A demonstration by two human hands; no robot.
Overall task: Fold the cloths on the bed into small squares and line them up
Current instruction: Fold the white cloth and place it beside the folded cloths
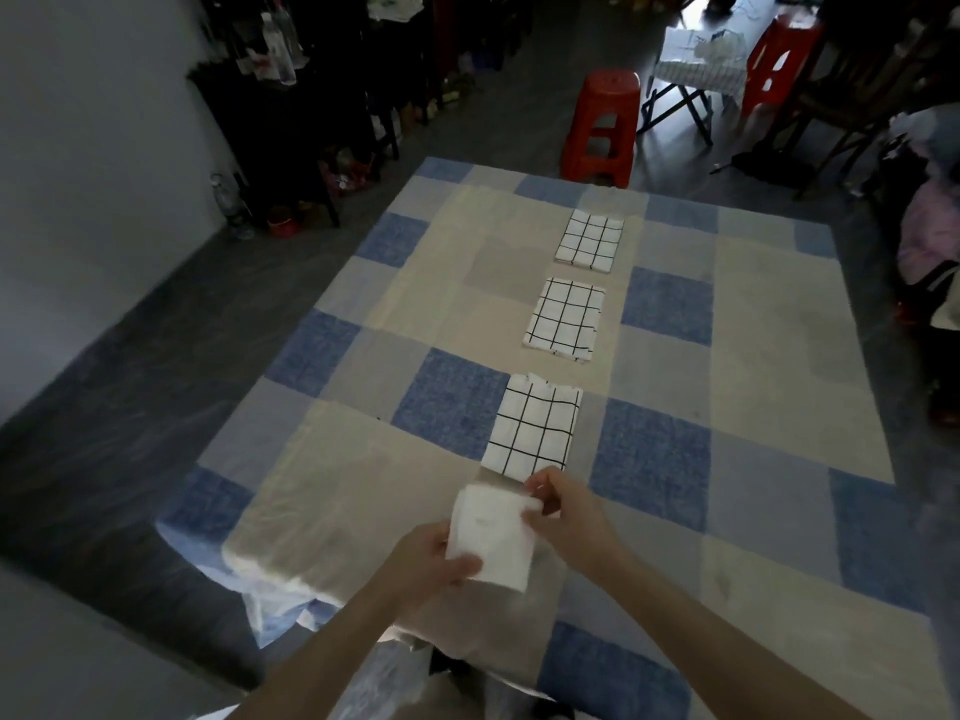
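While the room behind the bed (753, 356) is very dark, the shelves there are hard to make out, and no writing can be read anywhere. Both forearms are cut off by the lower edge. The left hand (431, 561) pinches the near-left corner of a small white folded cloth (493, 537), thumb on top. The right hand (563, 506) grips its far-right edge with curled fingers. This cloth is blurred, so its pattern is not clear. Beyond it, three folded checked cloths (566, 319) lie in one line on the blue and beige cover.
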